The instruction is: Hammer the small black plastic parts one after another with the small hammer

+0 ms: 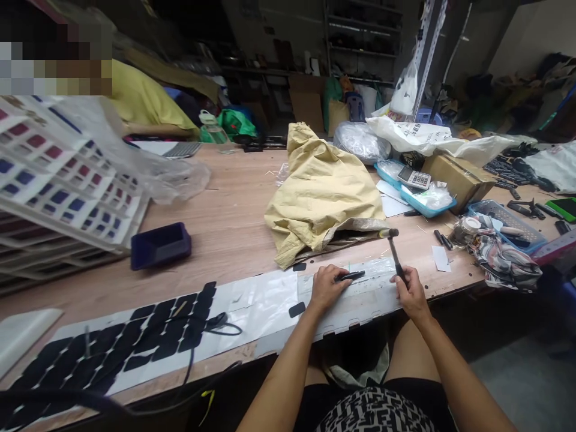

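My left hand is closed on a thin black strip piece, pinning it flat on a long white plastic-covered strip along the table's front edge. My right hand is wrapped round the handle of a small hammer, whose head is raised just above the strip's right end. Several flat black pieces lie in rows on the strip's left part, with a lone one near my left hand.
A crumpled yellow cloth lies just behind the strip. A dark blue tray and stacked sample cards sit to the left. At right are a calculator, a cardboard box, blue baskets and patterned fabric.
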`<state>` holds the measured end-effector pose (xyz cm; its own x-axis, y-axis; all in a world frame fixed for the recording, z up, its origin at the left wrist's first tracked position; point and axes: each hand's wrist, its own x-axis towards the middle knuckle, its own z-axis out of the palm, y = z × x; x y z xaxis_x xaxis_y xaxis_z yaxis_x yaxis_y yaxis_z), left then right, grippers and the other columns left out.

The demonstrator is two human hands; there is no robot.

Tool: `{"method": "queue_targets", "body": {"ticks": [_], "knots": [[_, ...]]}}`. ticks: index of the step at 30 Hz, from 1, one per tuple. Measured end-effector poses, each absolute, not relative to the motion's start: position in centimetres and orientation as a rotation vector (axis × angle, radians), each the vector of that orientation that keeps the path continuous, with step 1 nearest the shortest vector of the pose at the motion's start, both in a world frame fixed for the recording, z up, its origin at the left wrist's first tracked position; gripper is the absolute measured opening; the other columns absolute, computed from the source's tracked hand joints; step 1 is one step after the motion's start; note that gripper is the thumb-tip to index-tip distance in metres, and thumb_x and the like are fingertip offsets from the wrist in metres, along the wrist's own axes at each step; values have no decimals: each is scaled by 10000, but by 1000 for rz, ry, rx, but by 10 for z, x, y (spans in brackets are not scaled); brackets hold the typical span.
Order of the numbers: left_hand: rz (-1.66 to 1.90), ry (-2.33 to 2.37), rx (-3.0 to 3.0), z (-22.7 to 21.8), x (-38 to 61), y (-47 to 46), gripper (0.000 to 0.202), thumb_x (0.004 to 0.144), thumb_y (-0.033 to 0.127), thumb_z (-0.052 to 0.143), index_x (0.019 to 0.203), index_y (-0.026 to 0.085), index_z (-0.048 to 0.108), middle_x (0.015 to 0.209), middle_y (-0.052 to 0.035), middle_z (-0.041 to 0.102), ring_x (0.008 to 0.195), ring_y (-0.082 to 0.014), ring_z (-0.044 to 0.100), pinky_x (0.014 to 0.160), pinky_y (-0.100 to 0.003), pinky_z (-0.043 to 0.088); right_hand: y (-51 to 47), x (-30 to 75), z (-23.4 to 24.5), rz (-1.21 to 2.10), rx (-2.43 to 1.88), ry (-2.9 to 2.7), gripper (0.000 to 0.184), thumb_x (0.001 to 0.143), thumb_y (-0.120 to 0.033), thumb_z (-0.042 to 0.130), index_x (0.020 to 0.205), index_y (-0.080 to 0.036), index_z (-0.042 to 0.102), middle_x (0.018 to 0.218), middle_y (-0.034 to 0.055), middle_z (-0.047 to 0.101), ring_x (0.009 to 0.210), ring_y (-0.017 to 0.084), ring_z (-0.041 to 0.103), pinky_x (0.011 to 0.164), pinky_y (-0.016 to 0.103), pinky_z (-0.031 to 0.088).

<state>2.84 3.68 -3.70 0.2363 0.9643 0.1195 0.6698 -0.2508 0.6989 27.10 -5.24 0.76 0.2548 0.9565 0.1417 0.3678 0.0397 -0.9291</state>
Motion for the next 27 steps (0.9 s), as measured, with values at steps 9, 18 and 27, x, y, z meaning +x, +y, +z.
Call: {"method": "queue_targets", "body": {"ticks": [9,18,27], "knots": [[778,1502,1916,-37,29,39,132,733,290,754,858,259,723,923,5,693,964,-224,555,888,-370,399,-100,235,10,545,-1555,-1808,367,938,-216,472,1292,-199,571,1234,105,688,1138,266,662,991,406,536],[759,1528,1893,-32,31,38,117,708,276,768,810,259,714,886,11,682,941,-222,548,881,-373,390,-97,224,3,433,-1646,-1897,427,930,-181,447,1335,-185,582,1206,127,704,1111,281,679,970,443,563],[782,1525,1883,-32,31,38,136,713,260,748,848,270,733,919,6,703,965,-231,558,904,-389,403,-99,232,6,423,-1700,-1822,415,936,-221,440,1315,-171,602,1212,136,696,1117,286,671,979,446,548]]}}
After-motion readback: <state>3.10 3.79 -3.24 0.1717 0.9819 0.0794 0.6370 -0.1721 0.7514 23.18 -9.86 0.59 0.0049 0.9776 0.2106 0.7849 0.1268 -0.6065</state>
